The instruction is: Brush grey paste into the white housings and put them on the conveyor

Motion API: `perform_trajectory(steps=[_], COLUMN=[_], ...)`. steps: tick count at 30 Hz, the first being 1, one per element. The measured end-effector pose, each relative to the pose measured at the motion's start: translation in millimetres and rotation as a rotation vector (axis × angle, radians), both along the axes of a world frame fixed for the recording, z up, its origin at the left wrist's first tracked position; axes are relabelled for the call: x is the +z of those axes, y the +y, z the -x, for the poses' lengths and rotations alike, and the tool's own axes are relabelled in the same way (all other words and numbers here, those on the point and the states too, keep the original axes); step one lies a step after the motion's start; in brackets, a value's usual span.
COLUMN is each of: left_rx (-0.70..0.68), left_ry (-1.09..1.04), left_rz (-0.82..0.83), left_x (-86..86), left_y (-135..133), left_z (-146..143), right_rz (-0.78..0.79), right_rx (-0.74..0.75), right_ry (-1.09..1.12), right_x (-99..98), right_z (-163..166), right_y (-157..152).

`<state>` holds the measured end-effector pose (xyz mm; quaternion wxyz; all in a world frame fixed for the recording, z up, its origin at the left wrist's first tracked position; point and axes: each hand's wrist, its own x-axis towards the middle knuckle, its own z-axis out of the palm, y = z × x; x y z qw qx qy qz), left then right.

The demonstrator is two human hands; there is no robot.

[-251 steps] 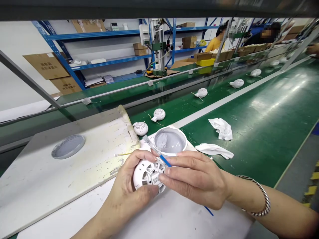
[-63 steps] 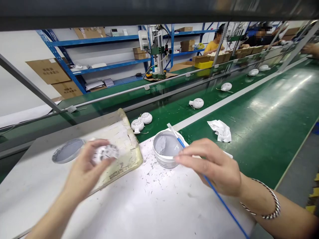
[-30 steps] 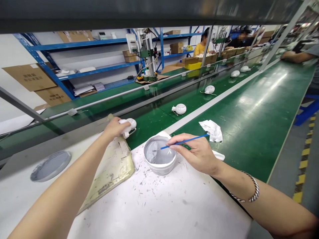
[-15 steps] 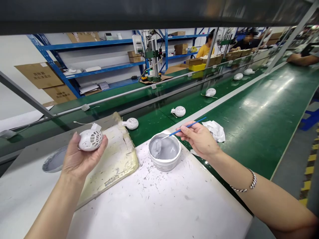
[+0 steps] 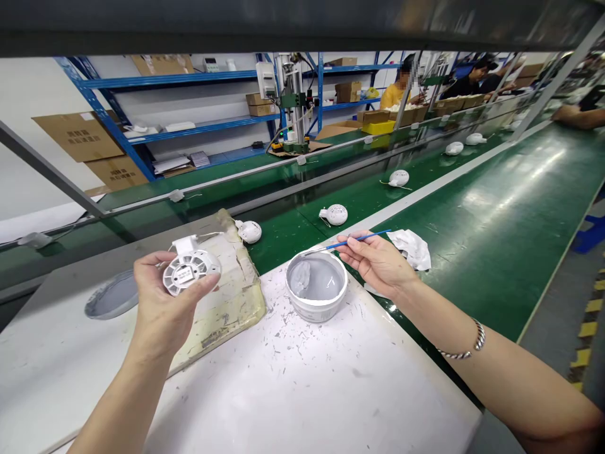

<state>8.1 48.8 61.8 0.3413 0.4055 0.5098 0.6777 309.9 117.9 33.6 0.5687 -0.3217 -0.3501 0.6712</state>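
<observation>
Over the white bench (image 5: pixel 283 378), the left hand (image 5: pixel 158 302) cups a round white device (image 5: pixel 189 271), slotted underside up, fingers curled around its edge. To the right, the right hand (image 5: pixel 373 265) pinches a blue brush (image 5: pixel 352 241), its tip just above the rim of a tub of grey paste (image 5: pixel 316 312). Beyond the tub, a crumpled cloth (image 5: pixel 411 249) and more devices (image 5: pixel 333 214) lie on the green belt (image 5: pixel 472 221).

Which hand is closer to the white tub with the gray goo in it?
Right. The right hand is just beside the white tub of gray paste, its blue brush reaching the rim. The left hand is farther away on the tub's other side, holding a round white part.
</observation>
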Motion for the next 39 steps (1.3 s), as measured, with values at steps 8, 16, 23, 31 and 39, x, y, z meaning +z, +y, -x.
perform_trajectory(steps=[8,16,23,31,39], left_rx=[-0.147,-0.439,-0.471,-0.456,-0.488], left_ry=[0.019,-0.233,-0.092,-0.202,-0.242], left_rz=[0.142,0.364,0.376,0.476,0.448], left_x=[0.2,14.3,4.5,12.4,13.7], left_y=[-12.7,-30.2,-37.1,-47.3,-51.4], left_z=[-22.5,-44.0,-53.3,-72.1,-73.0], right_rz=[-0.137,-0.096,0.003,-0.121,-0.349], right_rx=[-0.074,-0.066,-0.045,0.132,0.096], right_ry=[-0.103,-0.053,0.013,-0.038,-0.105], right_x=[-2.4,-0.8,14.1,29.1,22.9], right_z=[3.3,2.4,3.7,20.0,26.7], right_y=[-3.6,-3.7,-19.5,-50.8,-66.2])
